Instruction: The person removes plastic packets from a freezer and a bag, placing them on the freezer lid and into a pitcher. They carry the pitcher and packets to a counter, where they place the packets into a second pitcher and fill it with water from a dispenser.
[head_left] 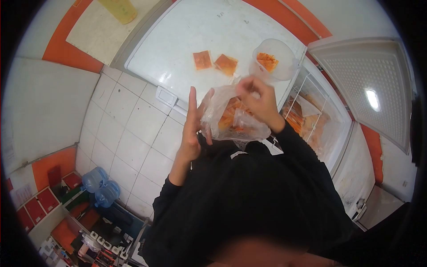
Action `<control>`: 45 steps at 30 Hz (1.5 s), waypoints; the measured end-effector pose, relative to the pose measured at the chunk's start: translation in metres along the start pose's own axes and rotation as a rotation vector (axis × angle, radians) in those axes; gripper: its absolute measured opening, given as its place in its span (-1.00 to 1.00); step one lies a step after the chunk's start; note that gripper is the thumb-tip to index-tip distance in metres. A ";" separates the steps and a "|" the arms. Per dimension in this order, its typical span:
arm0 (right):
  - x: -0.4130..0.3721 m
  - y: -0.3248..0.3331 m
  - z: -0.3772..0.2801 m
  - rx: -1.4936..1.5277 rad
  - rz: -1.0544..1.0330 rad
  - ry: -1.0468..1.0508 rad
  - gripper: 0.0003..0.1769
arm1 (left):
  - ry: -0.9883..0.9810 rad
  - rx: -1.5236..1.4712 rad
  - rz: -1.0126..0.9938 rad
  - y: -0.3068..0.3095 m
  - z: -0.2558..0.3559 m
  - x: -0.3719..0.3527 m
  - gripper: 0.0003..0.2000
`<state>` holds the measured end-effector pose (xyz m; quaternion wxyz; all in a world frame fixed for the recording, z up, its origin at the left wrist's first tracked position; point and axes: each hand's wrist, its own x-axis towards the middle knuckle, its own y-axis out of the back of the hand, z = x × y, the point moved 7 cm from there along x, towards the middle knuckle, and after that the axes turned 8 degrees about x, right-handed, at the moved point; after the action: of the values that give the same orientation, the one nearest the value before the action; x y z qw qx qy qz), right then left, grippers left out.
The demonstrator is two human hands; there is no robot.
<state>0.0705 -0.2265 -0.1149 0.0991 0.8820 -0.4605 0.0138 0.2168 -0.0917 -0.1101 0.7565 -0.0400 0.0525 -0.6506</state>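
A clear plastic bag (233,118) with orange-red packets in it is held up close to my body. My left hand (194,127) is at the bag's left side, fingers stretched out and apart, with some of them behind the plastic. At the bag's upper right edge, my right hand (260,99) has its fingers pinched together on the plastic. Two flat orange packets, one on the left (203,60) and one on the right (226,64), lie on the white freezer top (178,49). Beside them stands a translucent round tub (278,49) with an orange packet inside.
An open freezer compartment (327,133) with a wire rack and bagged orange packets is at the right, its lid (369,89) raised. Blue water bottles (106,193) stand at the lower left. A yellow container (122,11) is at the top left.
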 end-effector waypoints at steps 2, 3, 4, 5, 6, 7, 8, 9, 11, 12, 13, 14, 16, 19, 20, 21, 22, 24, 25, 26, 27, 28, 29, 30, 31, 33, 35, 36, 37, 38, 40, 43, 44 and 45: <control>-0.027 -0.018 0.008 -0.099 -0.250 -0.157 -0.75 | -0.022 0.079 -0.029 -0.005 0.006 0.003 0.43; -0.039 -0.025 0.014 -0.147 -0.374 -0.237 -0.76 | -0.033 0.117 -0.047 -0.009 0.008 0.004 0.43; -0.049 -0.023 0.031 -0.316 -0.419 -0.200 -0.77 | -0.038 0.128 -0.058 -0.012 0.009 0.005 0.44; -0.063 -0.021 0.063 -0.487 -0.465 -0.163 -0.78 | -0.043 0.139 -0.068 -0.014 0.010 0.005 0.45; -0.068 -0.022 0.072 -0.658 -0.513 -0.123 -0.79 | -0.051 0.151 -0.075 -0.017 0.010 0.005 0.46; -0.076 -0.018 0.080 -0.709 -0.493 -0.162 -0.79 | -0.045 0.160 -0.116 -0.020 0.009 0.004 0.47; -0.085 -0.016 0.085 -0.759 -0.476 -0.198 -0.79 | -0.039 0.170 -0.154 -0.024 0.006 0.003 0.47; -0.089 -0.014 0.088 -0.810 -0.458 -0.234 -0.79 | -0.036 0.180 -0.191 -0.027 0.004 0.002 0.47; -0.096 -0.016 0.104 -0.814 -0.515 -0.273 -0.75 | -0.046 0.105 -0.200 -0.032 0.004 -0.001 0.44; -0.096 -0.018 0.104 -0.816 -0.543 -0.292 -0.73 | -0.052 0.067 -0.205 -0.034 0.005 -0.001 0.43; -0.096 -0.016 0.102 -0.811 -0.561 -0.302 -0.73 | -0.043 0.069 -0.207 -0.034 0.004 0.000 0.43; -0.095 -0.014 0.099 -0.806 -0.582 -0.310 -0.74 | -0.035 0.072 -0.206 -0.034 0.002 0.000 0.42; -0.091 -0.014 0.090 -0.789 -0.595 -0.232 -0.74 | -0.024 0.084 -0.188 -0.030 0.003 0.002 0.41; -0.083 -0.004 0.059 -0.682 -0.549 -0.035 -0.72 | -0.012 0.100 -0.140 -0.021 0.004 0.006 0.40; -0.075 0.005 0.035 -0.597 -0.521 -0.009 -0.71 | -0.004 0.098 -0.124 -0.016 0.003 0.006 0.40; -0.065 0.011 0.007 -0.511 -0.494 0.016 -0.70 | 0.006 0.097 -0.108 -0.012 0.001 0.006 0.39; -0.051 0.022 -0.014 -0.405 -0.381 -0.058 -0.71 | 0.009 0.089 -0.087 -0.010 0.000 0.006 0.39; -0.026 0.043 -0.038 -0.193 -0.149 -0.204 -0.71 | 0.014 0.073 -0.051 -0.006 -0.003 0.005 0.39; -0.015 0.048 -0.033 -0.252 -0.032 -0.149 -0.71 | 0.017 0.075 -0.057 -0.006 -0.005 0.004 0.39; -0.003 0.051 -0.018 -0.309 0.085 -0.095 -0.71 | 0.022 0.077 -0.063 -0.006 -0.008 0.002 0.39; 0.006 0.054 0.000 -0.365 0.204 -0.039 -0.71 | 0.028 0.080 -0.071 -0.007 -0.009 0.001 0.40; 0.014 0.050 0.030 -0.425 0.195 -0.054 -0.72 | 0.031 0.077 -0.075 -0.008 -0.009 0.000 0.40; 0.021 0.046 0.067 -0.485 0.185 -0.067 -0.73 | 0.032 0.076 -0.078 -0.010 -0.007 -0.001 0.40; 0.024 0.040 0.093 -0.543 0.174 -0.077 -0.74 | 0.032 0.075 -0.079 -0.011 -0.006 -0.001 0.41; 0.022 0.039 0.101 -0.650 0.246 0.023 -0.74 | 0.020 0.082 -0.074 -0.011 -0.005 -0.003 0.41; 0.018 0.032 0.103 -0.853 0.387 0.232 -0.75 | -0.003 0.097 -0.058 -0.008 -0.002 -0.005 0.42; 0.016 0.030 0.047 -0.515 0.330 0.163 -0.73 | -0.006 0.166 -0.026 -0.003 -0.002 -0.003 0.43; 0.010 0.028 0.016 -0.347 0.301 0.122 -0.72 | -0.005 0.200 -0.014 -0.001 -0.002 -0.002 0.44; 0.002 0.018 0.005 -0.276 0.158 0.016 -0.71 | -0.018 0.194 -0.014 0.000 -0.002 0.000 0.45; -0.008 0.007 -0.004 -0.205 0.019 -0.088 -0.70 | -0.032 0.188 -0.019 0.001 -0.001 0.004 0.46; -0.020 -0.019 0.010 -0.191 -0.251 -0.200 -0.64 | -0.072 0.164 -0.041 -0.001 0.005 0.010 0.47; -0.041 -0.059 0.091 -0.593 -0.333 -0.226 -0.52 | -0.130 0.128 -0.095 -0.007 0.017 0.016 0.47; -0.044 -0.064 0.105 -0.716 -0.285 -0.157 -0.48 | -0.144 0.133 -0.112 -0.007 0.020 0.018 0.46; -0.046 -0.069 0.119 -0.840 -0.229 -0.095 -0.45 | -0.159 0.138 -0.126 -0.008 0.022 0.019 0.46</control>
<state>0.0924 -0.1730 -0.2483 0.4287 0.8101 -0.3296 -0.2265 0.2145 -0.1118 -0.0882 0.7169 -0.0424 -0.0551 -0.6937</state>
